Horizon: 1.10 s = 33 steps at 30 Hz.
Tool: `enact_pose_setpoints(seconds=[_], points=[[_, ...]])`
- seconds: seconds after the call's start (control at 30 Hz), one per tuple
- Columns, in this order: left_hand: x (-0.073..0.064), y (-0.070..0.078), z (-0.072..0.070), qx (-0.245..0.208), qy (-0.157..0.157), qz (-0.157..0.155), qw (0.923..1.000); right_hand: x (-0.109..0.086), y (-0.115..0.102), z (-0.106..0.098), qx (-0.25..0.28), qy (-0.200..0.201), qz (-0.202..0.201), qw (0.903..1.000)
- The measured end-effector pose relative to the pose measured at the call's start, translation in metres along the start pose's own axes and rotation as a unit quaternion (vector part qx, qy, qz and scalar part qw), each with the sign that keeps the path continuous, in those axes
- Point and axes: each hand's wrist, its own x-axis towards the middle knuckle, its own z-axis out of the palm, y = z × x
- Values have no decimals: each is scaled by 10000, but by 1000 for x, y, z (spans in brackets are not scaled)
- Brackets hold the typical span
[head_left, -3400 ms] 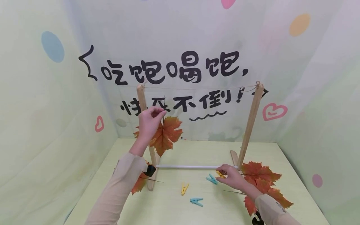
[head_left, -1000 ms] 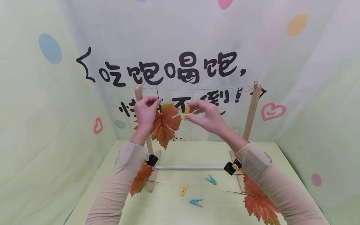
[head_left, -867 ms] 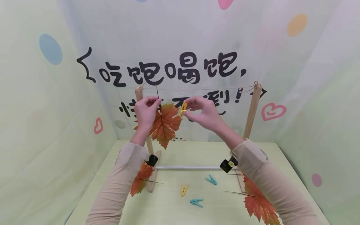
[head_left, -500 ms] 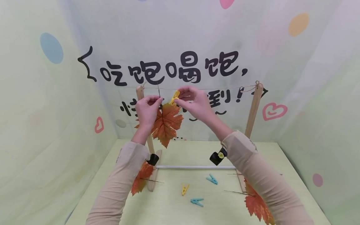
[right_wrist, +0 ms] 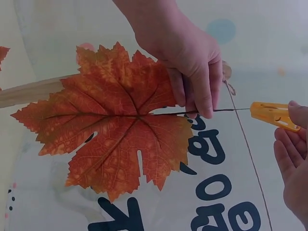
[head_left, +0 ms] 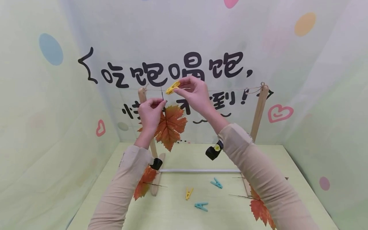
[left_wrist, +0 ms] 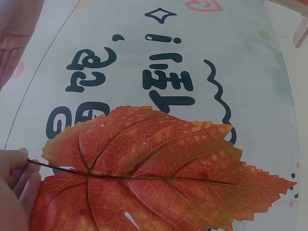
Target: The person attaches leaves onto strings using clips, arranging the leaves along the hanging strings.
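My left hand (head_left: 150, 115) pinches the dark stem of an orange-red artificial maple leaf (head_left: 171, 126), which hangs below the fingers. The stem's thin tip rises across the twine (right_wrist: 250, 144) strung between two wooden posts. My right hand (head_left: 194, 94) pinches a yellow clothespin (head_left: 173, 87) at the level of the twine, to the right of the stem. In the right wrist view the clothespin's (right_wrist: 274, 115) nose is at the stem's tip, just past the twine; whether it touches the stem I cannot tell.
A yellow clothespin (head_left: 188, 193) and two blue clothespins (head_left: 201, 206) lie on the table (head_left: 172, 217). More maple leaves (head_left: 145, 183) lie at the left and right. The wooden posts (head_left: 259, 115) stand on feet joined by a white rod (head_left: 198, 171).
My right hand picked up a yellow clothespin from the table and carried it up and left to the twine. My left hand raised the leaf slightly, then stayed nearly still.
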Motion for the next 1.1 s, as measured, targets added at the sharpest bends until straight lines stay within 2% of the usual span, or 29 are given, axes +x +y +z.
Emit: enact_pose_setpoints(seconds=[0.07,0.3,0.47,0.77,1.0,1.1], points=[[0,-1,0,3,12,9,10000,2,2,2,-1,60,-12,10000],[0,-4,0,-41,47,43,10000,23,32,10,-51,298,-230,9993],[0,-5,1,-44,45,28,10000,29,39,13,-59,441,-273,9986],[-1,-7,3,-41,142,89,9999,34,36,15,-102,464,-75,9988],[0,-9,3,-77,148,22,9999,23,4,17,-229,370,214,9988],[0,-8,5,-101,148,34,9998,30,18,19,-206,316,231,9990]])
